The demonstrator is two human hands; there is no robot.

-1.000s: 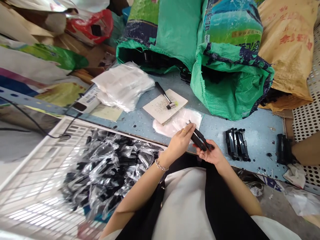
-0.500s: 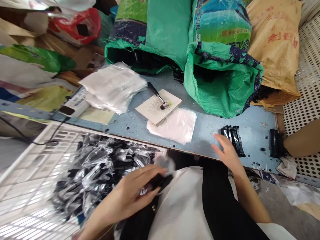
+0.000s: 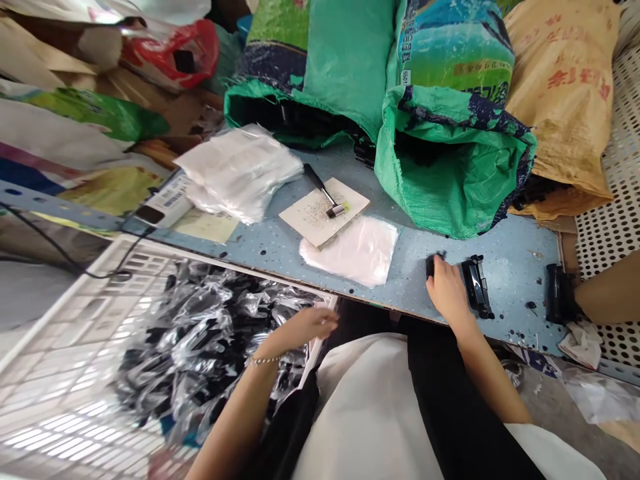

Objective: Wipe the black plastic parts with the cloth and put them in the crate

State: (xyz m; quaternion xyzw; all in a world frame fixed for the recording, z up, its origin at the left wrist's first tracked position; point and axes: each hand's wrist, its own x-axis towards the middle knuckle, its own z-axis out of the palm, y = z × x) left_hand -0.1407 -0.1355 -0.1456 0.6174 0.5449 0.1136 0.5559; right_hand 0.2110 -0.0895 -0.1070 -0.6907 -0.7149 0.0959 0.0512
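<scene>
My right hand (image 3: pixel 447 288) is closed around a black plastic part (image 3: pixel 431 266) on the blue bench; only one end sticks out past the fingers. Just right of it lies a similar glossy black plastic part (image 3: pixel 477 287) with small tabs at its ends. My left hand (image 3: pixel 311 325) hangs over the near corner of the white basket, fingers loosely bent and slightly blurred, with nothing visible in them. Beneath it, the white basket (image 3: pixel 55 327) is full of black parts in clear plastic bags (image 3: pixel 200 333). A flat stack of clear bags (image 3: pixel 357 252) lies between my hands.
A small hammer (image 3: pixel 323 189) rests on a pale board (image 3: pixel 311 223). Behind are a larger pile of bags (image 3: pixel 240 167), open green sacks (image 3: pixel 450 180) and a yellow sack (image 3: pixel 565 100). At right, someone's arm (image 3: pixel 610 290) reaches another black part (image 3: pixel 559 293).
The bagged black part has left my left hand, which has drawn back over the basket. My right hand has moved onto one of the two black parts and gripped it.
</scene>
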